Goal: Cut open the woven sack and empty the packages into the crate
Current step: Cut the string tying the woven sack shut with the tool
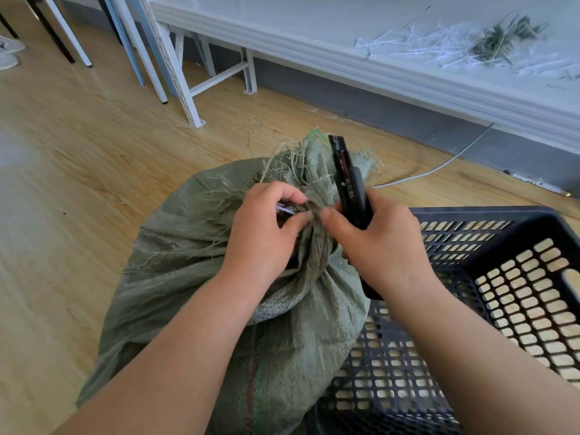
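A wood-grain floor (94, 146) carries everything here; on it sits the green woven sack (194, 277), full and rounded, its gathered neck standing up directly between the two hands. The left hand (263, 237) has its fingers (295, 196) curled and pinching the bunched cloth at the neck, with a thin white strip, perhaps a tie, showing just under those fingertips; the right hand (383, 243) is wrapped around a black cutter (348, 186) whose body rises beyond the knuckles, while its thumb presses against the twisted cloth; whether a blade is out cannot be told. By my reading the neck is still gathered shut and no packages show, so the cut is only being started and the emptying is all to come. The black perforated crate (489, 277) lies just beyond the right hand's fingers, touching the sack's side, and looks empty where its floor shows. Farther out past the fingertips, a grey cable (455, 155) trails over the floor; a long white bench (345, 58) strewn with pale strips and green scraps runs along the back; white rack legs (188, 89) stand beyond the left hand.
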A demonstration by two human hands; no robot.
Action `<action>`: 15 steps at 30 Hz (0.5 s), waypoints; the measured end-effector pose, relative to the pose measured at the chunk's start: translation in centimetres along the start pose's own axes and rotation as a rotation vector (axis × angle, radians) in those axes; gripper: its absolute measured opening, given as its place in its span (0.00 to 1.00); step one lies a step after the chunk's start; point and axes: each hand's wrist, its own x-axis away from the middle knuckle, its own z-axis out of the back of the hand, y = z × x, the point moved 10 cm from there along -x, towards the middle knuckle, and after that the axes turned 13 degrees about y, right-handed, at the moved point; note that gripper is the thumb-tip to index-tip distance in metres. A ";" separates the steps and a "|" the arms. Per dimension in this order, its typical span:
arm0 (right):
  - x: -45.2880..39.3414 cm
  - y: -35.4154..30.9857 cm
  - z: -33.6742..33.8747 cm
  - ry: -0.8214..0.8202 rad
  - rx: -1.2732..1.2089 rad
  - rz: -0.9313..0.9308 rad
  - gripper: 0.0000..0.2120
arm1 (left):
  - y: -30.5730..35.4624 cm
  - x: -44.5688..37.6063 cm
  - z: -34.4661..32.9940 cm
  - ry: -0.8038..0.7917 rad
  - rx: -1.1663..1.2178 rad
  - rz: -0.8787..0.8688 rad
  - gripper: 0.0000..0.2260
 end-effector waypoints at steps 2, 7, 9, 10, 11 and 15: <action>-0.5 -1.0 -0.2 0.007 -0.007 0.014 0.08 | 0.2 -0.1 0.2 0.024 0.010 -0.016 0.11; -1.2 -2.0 -2.4 -0.054 0.091 0.059 0.09 | 0.4 -0.1 0.5 0.053 0.028 -0.042 0.24; -1.2 -2.2 -2.6 -0.062 0.103 0.082 0.08 | 0.5 -0.1 0.5 0.072 0.027 -0.046 0.28; -1.1 -2.5 -2.6 -0.061 0.101 0.099 0.08 | 0.6 0.0 0.6 0.081 0.026 -0.052 0.30; -1.0 -2.8 -2.5 -0.057 0.099 0.119 0.08 | 0.7 0.1 0.6 0.085 0.025 -0.062 0.32; -1.0 -4.0 -2.9 -0.071 0.113 0.154 0.09 | 1.0 0.1 0.5 0.092 0.020 -0.076 0.35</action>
